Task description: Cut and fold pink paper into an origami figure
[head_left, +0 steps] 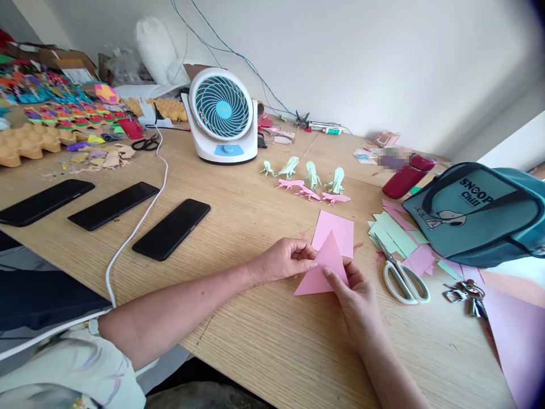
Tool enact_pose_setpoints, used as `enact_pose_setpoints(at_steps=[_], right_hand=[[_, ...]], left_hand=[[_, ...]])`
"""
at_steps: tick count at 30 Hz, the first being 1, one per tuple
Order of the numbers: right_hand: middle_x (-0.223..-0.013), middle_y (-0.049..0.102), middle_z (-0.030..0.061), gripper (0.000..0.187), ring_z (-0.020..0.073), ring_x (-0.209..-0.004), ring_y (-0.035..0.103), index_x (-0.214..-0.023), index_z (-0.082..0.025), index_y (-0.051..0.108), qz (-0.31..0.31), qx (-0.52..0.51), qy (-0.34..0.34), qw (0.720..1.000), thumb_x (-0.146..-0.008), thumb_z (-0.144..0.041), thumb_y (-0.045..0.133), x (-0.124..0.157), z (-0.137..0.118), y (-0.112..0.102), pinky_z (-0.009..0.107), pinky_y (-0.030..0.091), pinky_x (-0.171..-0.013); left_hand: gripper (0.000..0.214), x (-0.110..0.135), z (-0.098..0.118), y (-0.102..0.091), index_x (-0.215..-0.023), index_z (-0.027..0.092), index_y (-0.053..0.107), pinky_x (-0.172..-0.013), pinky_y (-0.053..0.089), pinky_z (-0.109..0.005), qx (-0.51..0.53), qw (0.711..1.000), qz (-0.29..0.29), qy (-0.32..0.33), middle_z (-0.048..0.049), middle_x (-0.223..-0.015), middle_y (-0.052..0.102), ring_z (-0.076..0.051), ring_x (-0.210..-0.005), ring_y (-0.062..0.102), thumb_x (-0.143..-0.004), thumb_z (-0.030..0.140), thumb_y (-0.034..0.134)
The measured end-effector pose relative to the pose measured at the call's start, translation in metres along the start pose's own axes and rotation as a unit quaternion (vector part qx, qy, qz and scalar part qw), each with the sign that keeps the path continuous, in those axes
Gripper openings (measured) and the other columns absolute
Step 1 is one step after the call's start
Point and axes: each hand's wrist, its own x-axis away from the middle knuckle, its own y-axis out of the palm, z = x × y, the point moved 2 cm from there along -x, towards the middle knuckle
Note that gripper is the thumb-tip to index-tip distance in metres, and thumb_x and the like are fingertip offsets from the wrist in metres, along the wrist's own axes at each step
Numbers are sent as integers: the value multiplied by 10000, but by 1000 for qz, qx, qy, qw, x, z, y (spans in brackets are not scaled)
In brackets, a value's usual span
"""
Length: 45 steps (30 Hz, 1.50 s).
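A pink paper folded into a triangle (324, 267) lies on the wooden table (264, 335) over a pink square sheet (338, 230). My left hand (283, 258) pinches the triangle's left edge with thumb and fingers closed on it. My right hand (355, 292) presses a fingertip on the triangle's lower middle, its other fingers curled beside the paper.
White-handled scissors (402, 275) and green and pink paper scraps (395, 236) lie to the right, beside a teal bag (477, 213) and keys (466, 292). Folded paper figures (310, 182), a small fan (223, 116), a white cable (136, 227) and three black phones (170, 227) lie farther back and left.
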Motion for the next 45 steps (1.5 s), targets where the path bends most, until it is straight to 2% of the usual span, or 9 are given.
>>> enact_pose_setpoints(at_steps=[4, 9, 15, 24, 29, 36, 42, 45], right_hand=[[-878, 726, 30, 322, 206, -734, 635, -1018, -230, 676, -12, 14, 5, 1000, -771, -414, 770, 0, 4, 0, 313, 502, -658], [-897, 727, 24, 271, 198, -752, 628, -996, -237, 681, -14, 17, -1, 1000, -789, -392, 759, 0, 7, -1, 304, 496, -671], [-888, 713, 20, 244, 189, -736, 606, -925, -227, 672, 11, 14, -8, 1000, -773, -392, 769, 1, 7, -2, 294, 494, -652], [-834, 691, 22, 255, 182, -701, 579, -874, -223, 645, 25, 43, -26, 998, -767, -423, 761, 2, 5, 0, 284, 479, -621], [-820, 698, 26, 280, 189, -688, 580, -867, -216, 658, 35, 61, -35, 997, -752, -450, 762, 2, 4, 2, 290, 471, -607], [-872, 688, 16, 242, 169, -706, 565, -941, -231, 649, 20, 76, -43, 996, -806, -416, 730, 3, 3, 2, 280, 470, -636], [-843, 712, 40, 336, 201, -701, 590, -943, -217, 672, 45, 95, -54, 993, -756, -485, 747, 4, 1, 2, 294, 474, -608], [-828, 705, 30, 325, 198, -694, 578, -924, -223, 671, 46, 100, -54, 992, -756, -491, 743, 4, 0, 3, 292, 462, -604]], left_hand=[[112, 2, 4, 1, -782, 120, 626, -622, 429, -198, -60, 997, 13, 39, -10, -764, 628, -96, -689, 556, -799, 230, 642], [170, 3, 4, 0, -700, 128, 587, -597, 400, -201, -112, 992, 37, 37, 8, -684, 587, -95, -642, 520, -798, 257, 635], [103, 2, 2, 1, -725, 129, 598, -574, 383, -195, -99, 995, 14, 16, 11, -685, 587, -93, -627, 512, -786, 211, 605], [64, 3, 1, 3, -700, 135, 596, -561, 379, -188, -60, 998, 24, -6, 17, -660, 585, -88, -603, 510, -751, 167, 572], [91, 3, 1, 3, -674, 140, 576, -570, 377, -185, -73, 997, 33, 13, 27, -652, 565, -83, -606, 498, -758, 177, 579], [71, 4, 2, 3, -720, 134, 606, -587, 392, -188, -93, 994, 41, 33, 11, -696, 598, -91, -634, 526, -779, 166, 584], [61, 4, 4, 3, -722, 130, 630, -602, 405, -188, -86, 995, 46, 35, 4, -700, 624, -93, -643, 535, -771, 153, 604], [73, 4, 5, 4, -698, 131, 623, -600, 403, -184, -83, 994, 53, 39, 10, -691, 616, -87, -635, 530, -765, 135, 594]])
